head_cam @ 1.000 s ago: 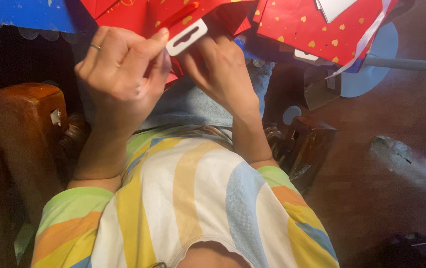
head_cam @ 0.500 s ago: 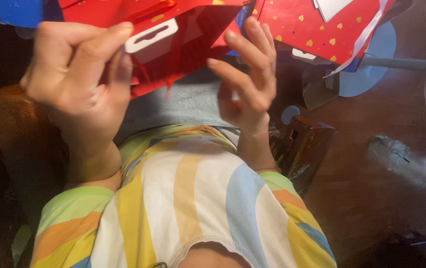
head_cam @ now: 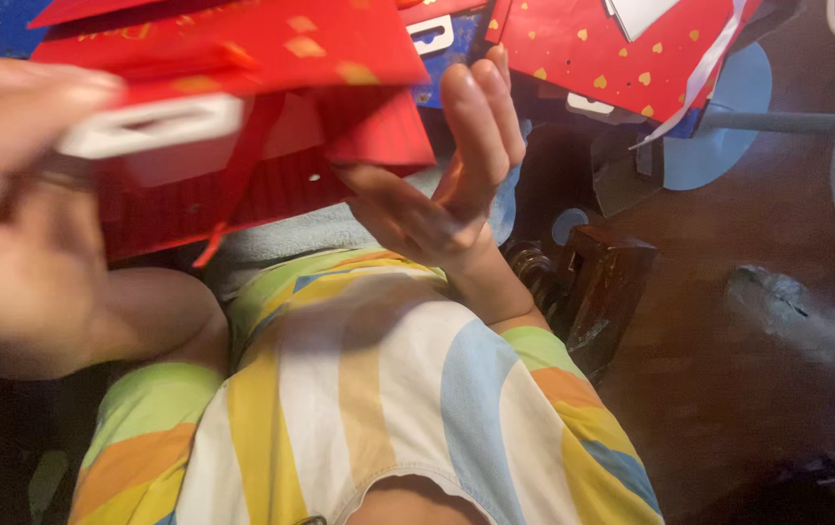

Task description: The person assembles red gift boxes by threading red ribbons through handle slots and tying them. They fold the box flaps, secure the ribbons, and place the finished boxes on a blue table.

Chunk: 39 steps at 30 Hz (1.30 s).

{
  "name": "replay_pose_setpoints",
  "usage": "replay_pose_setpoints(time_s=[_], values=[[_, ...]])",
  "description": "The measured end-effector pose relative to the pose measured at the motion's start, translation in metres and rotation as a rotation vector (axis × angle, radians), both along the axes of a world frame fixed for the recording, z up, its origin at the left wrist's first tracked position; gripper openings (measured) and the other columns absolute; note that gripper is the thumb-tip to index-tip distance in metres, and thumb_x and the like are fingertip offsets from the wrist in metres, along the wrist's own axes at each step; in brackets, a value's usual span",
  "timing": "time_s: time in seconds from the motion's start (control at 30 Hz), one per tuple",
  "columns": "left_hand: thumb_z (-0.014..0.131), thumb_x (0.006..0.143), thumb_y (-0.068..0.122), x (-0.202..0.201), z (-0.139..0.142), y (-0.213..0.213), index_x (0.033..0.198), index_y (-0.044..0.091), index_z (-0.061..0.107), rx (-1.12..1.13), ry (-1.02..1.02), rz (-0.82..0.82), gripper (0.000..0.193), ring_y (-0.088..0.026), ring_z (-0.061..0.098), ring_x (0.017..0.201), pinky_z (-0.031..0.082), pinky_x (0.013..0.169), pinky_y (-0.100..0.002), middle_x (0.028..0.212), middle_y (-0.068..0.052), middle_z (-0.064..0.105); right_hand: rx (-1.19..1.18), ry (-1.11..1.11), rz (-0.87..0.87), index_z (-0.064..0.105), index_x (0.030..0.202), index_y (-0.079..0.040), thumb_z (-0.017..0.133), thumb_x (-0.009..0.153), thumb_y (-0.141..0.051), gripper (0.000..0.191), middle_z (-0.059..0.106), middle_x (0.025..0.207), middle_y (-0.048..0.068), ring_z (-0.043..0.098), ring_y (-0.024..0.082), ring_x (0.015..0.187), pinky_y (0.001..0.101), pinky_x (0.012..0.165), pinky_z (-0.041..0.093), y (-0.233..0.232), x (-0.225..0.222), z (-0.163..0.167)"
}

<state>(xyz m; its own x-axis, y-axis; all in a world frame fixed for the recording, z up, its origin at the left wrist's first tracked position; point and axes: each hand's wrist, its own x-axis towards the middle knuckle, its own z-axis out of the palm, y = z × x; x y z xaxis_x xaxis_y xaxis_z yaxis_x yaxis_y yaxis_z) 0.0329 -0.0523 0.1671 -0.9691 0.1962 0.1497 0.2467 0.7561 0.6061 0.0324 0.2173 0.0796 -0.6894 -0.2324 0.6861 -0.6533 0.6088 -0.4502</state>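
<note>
Close under the camera, at the top left of the head view, the red paper bag (head_cam: 242,107) is held up in front of the person's chest. Its long axis runs roughly left to right, tilted a little so the right end sits higher, and its white plastic handle (head_cam: 150,124) with a slot cut through it points toward the left. The bag looks like smooth, glossy paper with small gold marks on the upper face and sharp folded edges; a darker red panel hangs below the fold.

The left hand (head_cam: 18,214) is very blurred and fills the left edge; its grip closes around the handle end of the bag, thumb and fingers over the white strip. The right hand (head_cam: 437,185) is released, palm open and turned toward the bag, fingers straight and pointing up, touching or just beside the bag's right edge; I cannot tell which.

Behind, another red bag (head_cam: 621,53) with gold heart shapes lies flat, a white ribbon (head_cam: 699,87) trailing off it. A dark carved wooden armrest (head_cam: 602,282) stands at the right, over a brown wooden floor (head_cam: 728,389). The person wears a shirt (head_cam: 378,408) with soft curved stripes of yellow, white, blue, orange and green.
</note>
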Motion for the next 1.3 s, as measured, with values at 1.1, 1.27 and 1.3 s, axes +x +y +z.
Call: replay_pose_setpoints(time_s=[1.1,1.27,1.3], values=[[0.078,0.1,0.02,-0.075,-0.149,0.089,0.115,0.004,0.069,0.19,0.279,-0.22,0.023,-0.031,0.065,0.09,0.05,0.078,-0.041,0.097,-0.009,0.067,-0.143,-0.662,-0.026,0.059,0.134,-0.001,0.07,0.108,-0.009,0.03,0.065,0.114,0.009,0.067,0.023,0.09,0.0331,0.079,0.055,0.002,-0.016,-0.064],[0.089,0.097,0.043,-0.079,-0.169,0.096,0.104,0.001,0.062,0.26,-0.037,-0.104,0.051,-0.03,0.065,0.083,0.05,0.071,-0.045,0.088,-0.008,0.064,0.124,-0.833,-0.079,0.063,0.121,-0.003,0.075,0.101,-0.017,0.027,0.059,0.103,0.014,0.064,0.026,0.082,0.038,0.072,0.052,0.001,-0.02,-0.042],[0.09,0.096,0.045,-0.08,-0.172,0.098,0.103,0.002,0.062,0.259,-0.08,-0.071,0.052,-0.029,0.065,0.081,0.05,0.069,-0.045,0.085,-0.008,0.064,0.154,-0.861,-0.076,0.063,0.123,-0.003,0.076,0.1,-0.019,0.031,0.058,0.102,0.015,0.064,0.026,0.079,0.0381,0.069,0.051,0.001,-0.021,-0.036]])
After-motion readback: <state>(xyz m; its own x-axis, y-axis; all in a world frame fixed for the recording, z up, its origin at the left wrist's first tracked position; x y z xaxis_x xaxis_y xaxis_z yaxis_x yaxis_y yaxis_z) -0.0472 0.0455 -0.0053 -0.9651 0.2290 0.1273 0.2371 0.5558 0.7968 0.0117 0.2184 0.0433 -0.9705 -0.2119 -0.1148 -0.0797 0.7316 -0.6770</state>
